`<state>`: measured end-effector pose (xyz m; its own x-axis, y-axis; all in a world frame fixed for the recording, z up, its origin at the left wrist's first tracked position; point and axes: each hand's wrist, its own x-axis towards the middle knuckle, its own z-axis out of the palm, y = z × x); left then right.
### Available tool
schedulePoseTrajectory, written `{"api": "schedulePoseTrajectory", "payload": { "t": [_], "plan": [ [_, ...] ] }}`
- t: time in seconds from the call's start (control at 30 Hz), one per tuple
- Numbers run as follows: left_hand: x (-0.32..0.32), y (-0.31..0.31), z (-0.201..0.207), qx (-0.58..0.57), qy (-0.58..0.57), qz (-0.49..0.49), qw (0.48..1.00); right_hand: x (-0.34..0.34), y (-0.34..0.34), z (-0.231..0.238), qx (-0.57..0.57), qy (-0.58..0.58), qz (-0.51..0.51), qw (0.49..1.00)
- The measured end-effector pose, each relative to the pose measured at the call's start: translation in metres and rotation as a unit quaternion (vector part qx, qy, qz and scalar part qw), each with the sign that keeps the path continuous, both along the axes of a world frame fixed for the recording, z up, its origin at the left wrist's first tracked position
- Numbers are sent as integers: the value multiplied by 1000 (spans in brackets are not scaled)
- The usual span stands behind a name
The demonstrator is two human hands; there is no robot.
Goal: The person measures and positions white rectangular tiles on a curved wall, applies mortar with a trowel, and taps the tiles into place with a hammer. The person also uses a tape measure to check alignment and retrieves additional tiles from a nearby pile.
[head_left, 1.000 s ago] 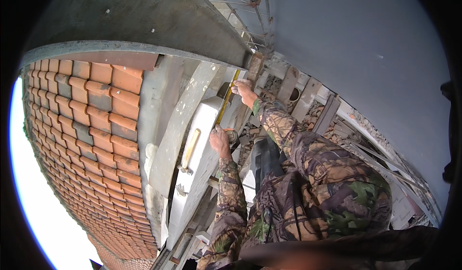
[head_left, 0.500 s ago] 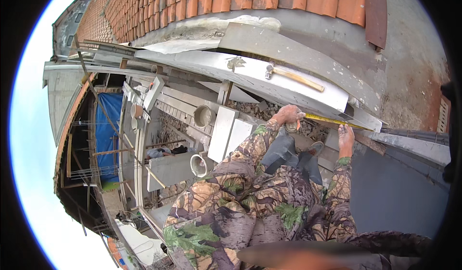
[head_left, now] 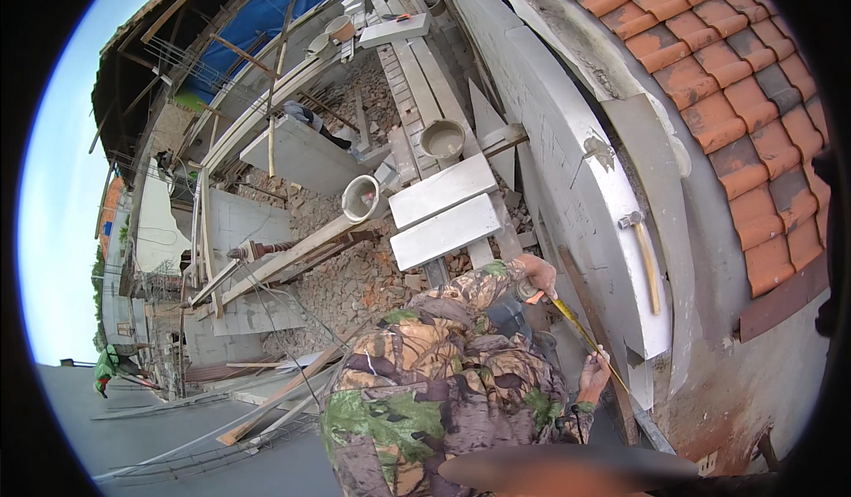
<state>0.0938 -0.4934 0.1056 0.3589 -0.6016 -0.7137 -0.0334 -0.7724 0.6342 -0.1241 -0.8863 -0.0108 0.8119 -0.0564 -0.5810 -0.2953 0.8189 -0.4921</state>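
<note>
My left hand [head_left: 535,275] is closed around the case of a tape measure, mostly hidden by the fingers, with a bit of orange showing. From it the yellow tape blade [head_left: 578,327] runs out toward the lower right, along the wall. My right hand [head_left: 594,376] has its fingertips pinched at the blade farther along. Beside the blade rises a wall of pale blocks [head_left: 585,187]. On its white top lies a hammer [head_left: 647,262] with a wooden handle, apart from both hands.
Two white blocks [head_left: 446,232] lie on planks left of my left hand. Near them stand a white bucket [head_left: 362,198] and a grey mortar bucket [head_left: 442,140]. Broken rubble [head_left: 355,275] covers the ground below. Orange roof tiles [head_left: 709,80] slope beyond the wall. A person in green [head_left: 108,364] is far left.
My view has swung left, so the wall and roof now run steeply down the right side. Both hands keep hold of the tape measure, its blade still drawn out between them.
</note>
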Motion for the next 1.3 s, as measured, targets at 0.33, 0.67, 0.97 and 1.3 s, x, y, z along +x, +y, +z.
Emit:
{"api": "schedulePoseTrajectory", "payload": {
  "t": [0.33, 0.67, 0.97, 1.3],
  "plan": [
    [-43, 100, -36, 8, 116, 130, 985, 56, 61, 48, -75, 136, 250, 956],
    [-123, 157, -27, -37, 64, 307, 949, 159, 128, 103, -153, 77, 424, 889],
    [-183, 119, -57, -80, 19, 440, 894, 203, 162, 121, -182, -7, 479, 859],
    [-191, 103, -63, -68, 9, 504, 861, 217, 189, 112, -220, 8, 466, 857]
  ]
}}
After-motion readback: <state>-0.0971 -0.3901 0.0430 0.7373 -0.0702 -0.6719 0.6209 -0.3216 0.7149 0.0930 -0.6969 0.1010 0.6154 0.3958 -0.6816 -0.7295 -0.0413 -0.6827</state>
